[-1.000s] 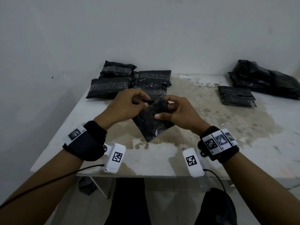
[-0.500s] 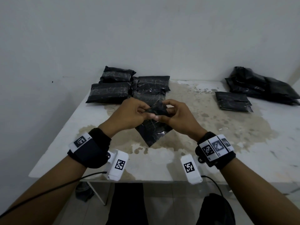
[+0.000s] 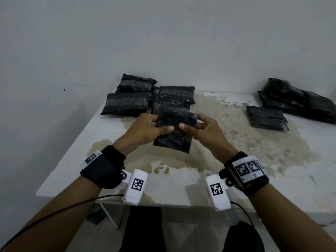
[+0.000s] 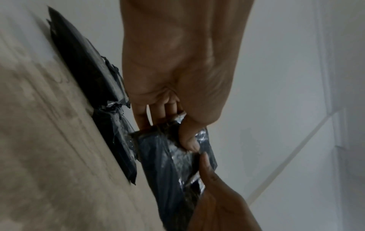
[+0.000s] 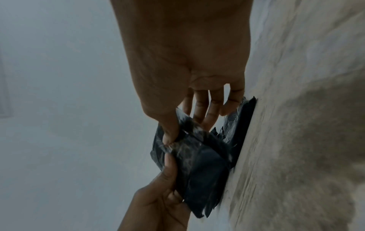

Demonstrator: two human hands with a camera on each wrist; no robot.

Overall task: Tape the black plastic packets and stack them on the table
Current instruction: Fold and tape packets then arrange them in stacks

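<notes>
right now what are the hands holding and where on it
Both hands grip one black plastic packet near its upper end: left hand on its left side, right hand on its right, thumbs on the front.

Both hands raised together; left hand (image 3: 145,127) and right hand (image 3: 203,130) pinch, thumbs forward.

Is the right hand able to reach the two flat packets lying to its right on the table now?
Probably not yet: the right hand grips the held packet together with the left hand. The path over the table to the two flat packets looks free.
</notes>
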